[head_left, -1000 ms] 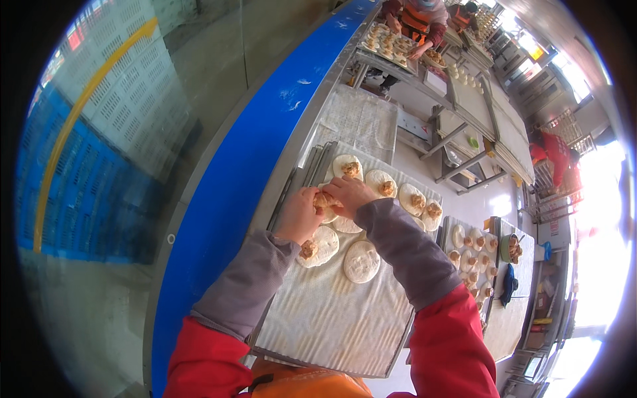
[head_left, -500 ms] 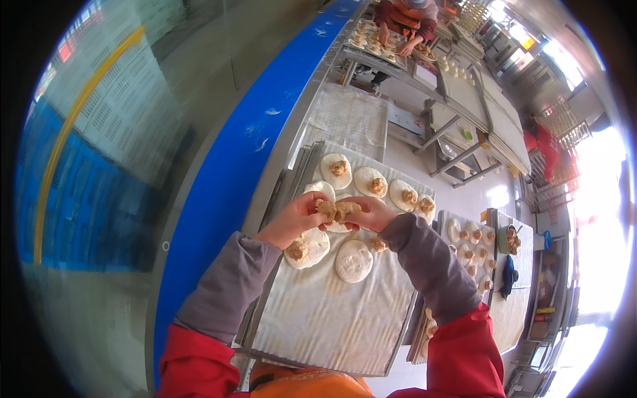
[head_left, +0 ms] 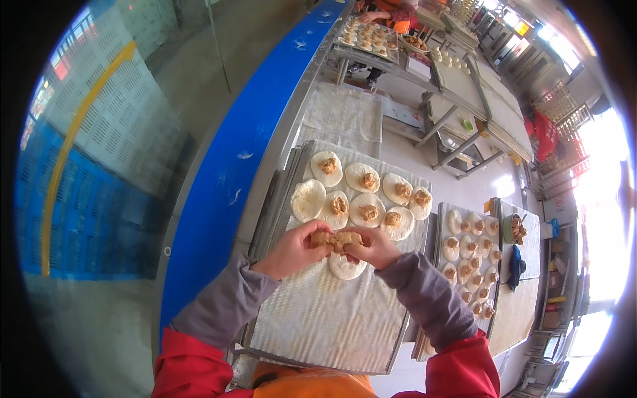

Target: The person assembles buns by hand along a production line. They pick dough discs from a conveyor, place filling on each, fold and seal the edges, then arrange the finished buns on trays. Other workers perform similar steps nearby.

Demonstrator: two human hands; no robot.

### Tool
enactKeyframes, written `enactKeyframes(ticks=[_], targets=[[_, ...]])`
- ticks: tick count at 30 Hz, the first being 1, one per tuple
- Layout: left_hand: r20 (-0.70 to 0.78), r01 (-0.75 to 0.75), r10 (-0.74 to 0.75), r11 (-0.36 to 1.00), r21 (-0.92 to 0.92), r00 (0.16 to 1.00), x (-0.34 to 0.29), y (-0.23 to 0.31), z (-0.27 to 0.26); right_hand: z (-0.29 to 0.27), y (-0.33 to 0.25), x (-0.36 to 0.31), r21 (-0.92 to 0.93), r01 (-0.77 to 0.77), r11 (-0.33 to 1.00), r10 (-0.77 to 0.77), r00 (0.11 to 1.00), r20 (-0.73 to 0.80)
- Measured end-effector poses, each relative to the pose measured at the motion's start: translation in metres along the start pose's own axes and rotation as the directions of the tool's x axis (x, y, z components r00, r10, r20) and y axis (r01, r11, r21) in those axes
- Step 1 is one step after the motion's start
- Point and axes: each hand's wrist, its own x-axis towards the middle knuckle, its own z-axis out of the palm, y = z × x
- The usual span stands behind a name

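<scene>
My left hand (head_left: 295,251) and my right hand (head_left: 377,249) are closed by the fingertips around a tan, crumbly lump of filling (head_left: 337,240), which stretches between them. They hold it over the tray's middle. Just beneath sits a pale dough round (head_left: 348,266), partly hidden by the hands. Beyond my hands, flat dough rounds stand in rows on a cloth-lined tray (head_left: 325,325), most topped with a small mound of filling (head_left: 367,212). One dough round (head_left: 308,200) at the left shows no mound. My hands hide part of the tray.
At right, a second tray (head_left: 443,229) holds several filled rounds; a green bowl of filling (head_left: 509,229) and a dark blue cloth (head_left: 515,266) lie beyond it. A blue belt (head_left: 219,172) runs along the left. Another person's arm (head_left: 376,16) reaches over a far tray.
My hands have come nearer to me with the filling, uncovering the middle dough rounds. The pieces of filling now look like one lump. The far person has shifted toward the upper edge of view.
</scene>
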Motion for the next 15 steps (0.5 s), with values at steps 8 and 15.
enactKeyframes(ticks=[8, 15], targets=[[-0.102, -0.09, 0.103, 0.987, 0.13, 0.989, 0.014, 0.0, -0.039, -0.029, 0.031, -0.078, 0.592, -0.031, 0.805, 0.09, 0.993, -0.07], [0.157, -0.296, 0.543, 0.179, 0.938, 0.825, 0.088, -0.061, -0.069, -0.07, 0.097, -0.226, 0.816, 0.239, 0.527, 0.169, 0.911, -0.376]])
